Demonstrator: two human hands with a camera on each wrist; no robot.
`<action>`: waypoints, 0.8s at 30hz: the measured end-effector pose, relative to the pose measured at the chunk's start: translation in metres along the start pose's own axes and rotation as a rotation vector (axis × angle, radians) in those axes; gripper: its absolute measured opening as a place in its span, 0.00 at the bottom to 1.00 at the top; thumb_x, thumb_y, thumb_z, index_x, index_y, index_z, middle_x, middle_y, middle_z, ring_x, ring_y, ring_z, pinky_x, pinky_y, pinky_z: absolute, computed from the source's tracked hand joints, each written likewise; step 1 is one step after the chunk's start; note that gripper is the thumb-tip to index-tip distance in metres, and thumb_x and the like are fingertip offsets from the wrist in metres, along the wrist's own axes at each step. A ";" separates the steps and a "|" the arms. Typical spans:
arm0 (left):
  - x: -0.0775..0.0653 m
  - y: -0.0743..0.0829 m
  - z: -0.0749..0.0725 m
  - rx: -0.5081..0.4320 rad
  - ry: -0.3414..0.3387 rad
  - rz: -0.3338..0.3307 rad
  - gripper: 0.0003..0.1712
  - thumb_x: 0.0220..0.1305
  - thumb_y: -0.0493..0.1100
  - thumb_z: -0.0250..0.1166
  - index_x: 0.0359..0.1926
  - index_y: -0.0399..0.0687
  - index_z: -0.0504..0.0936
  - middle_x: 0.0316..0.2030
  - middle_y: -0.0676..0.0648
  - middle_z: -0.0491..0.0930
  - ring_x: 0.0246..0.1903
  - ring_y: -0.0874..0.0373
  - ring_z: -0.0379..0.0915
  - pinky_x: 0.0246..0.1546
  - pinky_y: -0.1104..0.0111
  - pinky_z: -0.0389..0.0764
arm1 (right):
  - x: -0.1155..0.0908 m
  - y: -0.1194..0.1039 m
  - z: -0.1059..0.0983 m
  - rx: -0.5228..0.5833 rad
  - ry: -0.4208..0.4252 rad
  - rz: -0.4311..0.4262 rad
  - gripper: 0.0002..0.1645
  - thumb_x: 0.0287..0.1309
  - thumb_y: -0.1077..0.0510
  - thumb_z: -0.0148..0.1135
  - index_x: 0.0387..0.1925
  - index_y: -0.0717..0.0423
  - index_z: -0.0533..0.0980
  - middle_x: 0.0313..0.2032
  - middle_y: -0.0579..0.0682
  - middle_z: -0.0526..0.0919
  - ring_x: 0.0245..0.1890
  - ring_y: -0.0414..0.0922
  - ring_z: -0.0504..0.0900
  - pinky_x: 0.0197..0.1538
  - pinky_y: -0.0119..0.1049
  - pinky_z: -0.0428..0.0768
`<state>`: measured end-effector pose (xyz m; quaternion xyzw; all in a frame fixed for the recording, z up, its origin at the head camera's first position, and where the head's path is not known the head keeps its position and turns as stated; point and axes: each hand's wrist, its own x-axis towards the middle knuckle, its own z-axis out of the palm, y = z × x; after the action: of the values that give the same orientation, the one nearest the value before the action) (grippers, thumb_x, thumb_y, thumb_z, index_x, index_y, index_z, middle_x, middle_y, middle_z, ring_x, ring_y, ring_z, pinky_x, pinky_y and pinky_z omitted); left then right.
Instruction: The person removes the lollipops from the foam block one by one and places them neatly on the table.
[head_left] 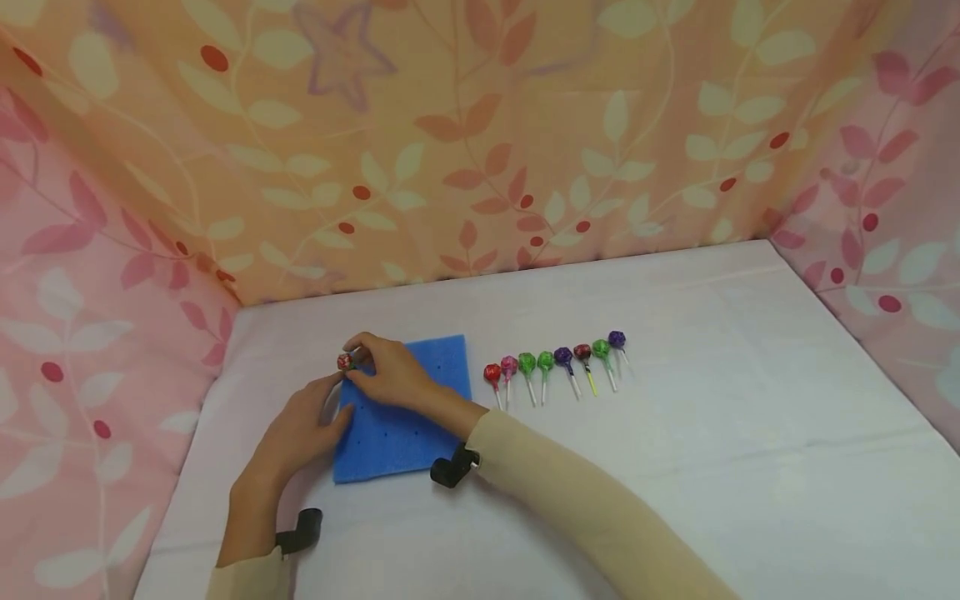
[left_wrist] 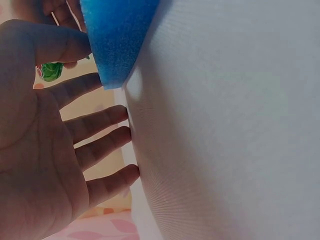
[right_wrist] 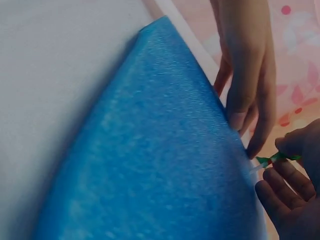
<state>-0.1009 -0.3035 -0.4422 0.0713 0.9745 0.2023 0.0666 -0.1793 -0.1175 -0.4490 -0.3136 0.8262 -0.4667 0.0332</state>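
A blue foam board (head_left: 382, 450) with small dark holes lies on the table at left. At its far left corner, my right hand (head_left: 393, 371) pinches a lollipop (head_left: 345, 362) in a red and green wrapper. In the right wrist view, its white stick (right_wrist: 258, 168) meets the foam edge; whether the tip is inside a hole cannot be told. My left hand (head_left: 300, 425) is at the board's left side, fingers extended and thumb at the edge. In the left wrist view, the left fingers (left_wrist: 95, 125) are spread, tips at the table surface beside the foam.
Right of the board, several wrapped lollipops (head_left: 545, 361) lie in a row, red, pink, green and purple, sticks toward me. A white cloth covers the table (head_left: 712, 433). Patterned curtains (head_left: 480, 150) stand behind and at both sides.
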 end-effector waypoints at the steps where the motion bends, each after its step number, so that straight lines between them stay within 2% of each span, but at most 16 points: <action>1: 0.001 0.000 0.000 0.001 0.002 0.001 0.39 0.75 0.50 0.60 0.79 0.36 0.62 0.75 0.30 0.68 0.75 0.28 0.62 0.75 0.31 0.64 | 0.000 0.001 0.001 0.004 -0.001 -0.003 0.22 0.70 0.59 0.67 0.62 0.56 0.77 0.52 0.53 0.91 0.51 0.45 0.89 0.51 0.24 0.82; 6: 0.003 0.002 0.003 -0.025 0.004 0.013 0.39 0.75 0.49 0.61 0.79 0.36 0.63 0.75 0.30 0.68 0.75 0.28 0.62 0.75 0.32 0.64 | -0.002 0.005 0.003 0.039 0.014 0.005 0.21 0.71 0.62 0.66 0.63 0.57 0.76 0.51 0.53 0.91 0.49 0.45 0.90 0.50 0.24 0.82; 10: 0.005 0.005 0.005 -0.035 0.001 0.024 0.39 0.75 0.49 0.61 0.79 0.37 0.63 0.75 0.30 0.68 0.75 0.28 0.62 0.75 0.32 0.65 | -0.005 0.008 0.004 0.023 0.033 0.022 0.21 0.71 0.62 0.66 0.63 0.55 0.76 0.49 0.52 0.92 0.48 0.43 0.90 0.49 0.24 0.81; 14: 0.006 0.006 0.003 -0.022 0.002 0.022 0.39 0.76 0.49 0.61 0.79 0.37 0.63 0.75 0.30 0.68 0.75 0.28 0.63 0.74 0.31 0.65 | -0.005 0.011 0.005 -0.017 0.071 -0.001 0.22 0.71 0.61 0.66 0.63 0.53 0.75 0.46 0.48 0.92 0.43 0.38 0.88 0.46 0.22 0.80; 18: 0.006 0.007 0.000 -0.012 -0.005 0.016 0.38 0.76 0.50 0.60 0.79 0.38 0.63 0.75 0.30 0.68 0.75 0.27 0.62 0.74 0.31 0.65 | -0.006 0.012 0.008 0.005 0.117 -0.016 0.21 0.69 0.61 0.68 0.61 0.52 0.74 0.44 0.47 0.92 0.39 0.36 0.86 0.42 0.21 0.79; 24: 0.002 0.003 -0.001 -0.004 -0.009 0.000 0.38 0.76 0.50 0.60 0.79 0.37 0.64 0.75 0.29 0.68 0.75 0.26 0.62 0.74 0.30 0.65 | -0.009 0.012 0.016 0.056 0.137 -0.028 0.16 0.70 0.61 0.68 0.55 0.51 0.77 0.44 0.47 0.91 0.41 0.34 0.88 0.47 0.18 0.82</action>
<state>-0.1026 -0.3011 -0.4399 0.0720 0.9737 0.2039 0.0712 -0.1721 -0.1205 -0.4697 -0.2913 0.8088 -0.5104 -0.0214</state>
